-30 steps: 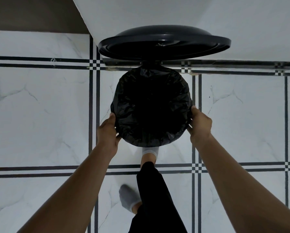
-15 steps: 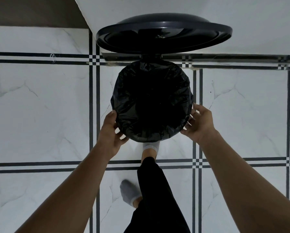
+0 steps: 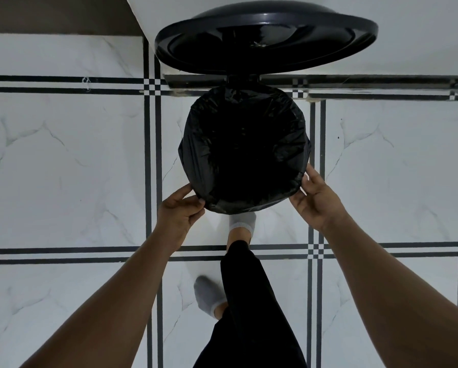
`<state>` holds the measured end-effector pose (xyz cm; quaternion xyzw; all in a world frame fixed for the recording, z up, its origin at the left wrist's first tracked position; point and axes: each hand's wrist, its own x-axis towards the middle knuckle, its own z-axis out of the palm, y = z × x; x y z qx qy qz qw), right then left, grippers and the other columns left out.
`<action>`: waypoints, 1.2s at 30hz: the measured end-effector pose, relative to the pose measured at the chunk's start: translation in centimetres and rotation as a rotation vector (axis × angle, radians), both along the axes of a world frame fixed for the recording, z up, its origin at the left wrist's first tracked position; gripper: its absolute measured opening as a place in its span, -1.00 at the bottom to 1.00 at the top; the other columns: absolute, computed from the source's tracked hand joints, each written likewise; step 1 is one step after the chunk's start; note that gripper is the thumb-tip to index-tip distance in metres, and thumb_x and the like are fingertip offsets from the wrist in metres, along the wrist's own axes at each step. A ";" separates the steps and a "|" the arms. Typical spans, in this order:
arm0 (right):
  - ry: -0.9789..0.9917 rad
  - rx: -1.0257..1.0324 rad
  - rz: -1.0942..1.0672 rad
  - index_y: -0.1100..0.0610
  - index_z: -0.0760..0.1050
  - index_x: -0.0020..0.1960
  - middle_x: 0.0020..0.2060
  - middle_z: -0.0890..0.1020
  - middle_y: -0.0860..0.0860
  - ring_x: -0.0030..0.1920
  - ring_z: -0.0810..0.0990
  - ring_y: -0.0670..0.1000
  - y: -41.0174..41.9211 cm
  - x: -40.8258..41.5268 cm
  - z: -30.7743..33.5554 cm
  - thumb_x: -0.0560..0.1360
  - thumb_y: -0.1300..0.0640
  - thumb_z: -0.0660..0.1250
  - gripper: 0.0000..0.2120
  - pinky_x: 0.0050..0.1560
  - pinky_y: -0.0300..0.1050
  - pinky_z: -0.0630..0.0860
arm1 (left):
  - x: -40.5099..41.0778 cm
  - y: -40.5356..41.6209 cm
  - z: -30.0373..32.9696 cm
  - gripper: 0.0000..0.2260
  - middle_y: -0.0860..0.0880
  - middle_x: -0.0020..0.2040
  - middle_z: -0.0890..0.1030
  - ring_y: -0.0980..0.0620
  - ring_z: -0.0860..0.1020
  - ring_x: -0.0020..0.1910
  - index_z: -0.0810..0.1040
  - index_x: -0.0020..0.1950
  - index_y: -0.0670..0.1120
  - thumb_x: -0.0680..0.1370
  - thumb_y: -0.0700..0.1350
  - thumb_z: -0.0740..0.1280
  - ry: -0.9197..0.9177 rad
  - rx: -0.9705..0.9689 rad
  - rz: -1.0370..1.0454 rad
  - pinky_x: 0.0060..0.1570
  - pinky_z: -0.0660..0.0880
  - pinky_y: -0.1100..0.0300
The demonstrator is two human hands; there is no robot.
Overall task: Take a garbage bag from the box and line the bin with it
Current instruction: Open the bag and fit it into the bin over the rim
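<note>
You are looking at a dim, cool-grey picture with soft, even light and only faint shadows. A bright glint runs along the raised lid (image 3: 266, 41), while the bag-lined bin (image 3: 245, 152) reads as near-featureless black inside. Focus is sharp throughout. The floor's tile lines (image 3: 63, 86) bow toward the edges from wide-angle distortion.

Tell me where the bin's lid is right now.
In the head view the lid stands raised open at the top centre, hinged behind the bin, above the garbage bag that covers the bin's mouth, against the white wall.
</note>
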<state>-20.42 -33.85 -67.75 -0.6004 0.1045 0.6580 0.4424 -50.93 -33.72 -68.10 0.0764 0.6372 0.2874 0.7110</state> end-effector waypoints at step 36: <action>-0.184 -0.145 -0.080 0.03 0.63 0.28 0.17 0.71 0.03 0.18 0.69 0.08 1.6 -2.2 0.4 0.60 0.04 0.34 -0.72 0.06 0.04 0.67 | 0.7 4.4 0.3 -0.60 -0.03 0.00 0.71 -0.14 0.70 -0.01 0.42 0.36 0.02 0.61 -0.34 0.35 0.109 -0.055 0.255 0.00 0.68 -0.04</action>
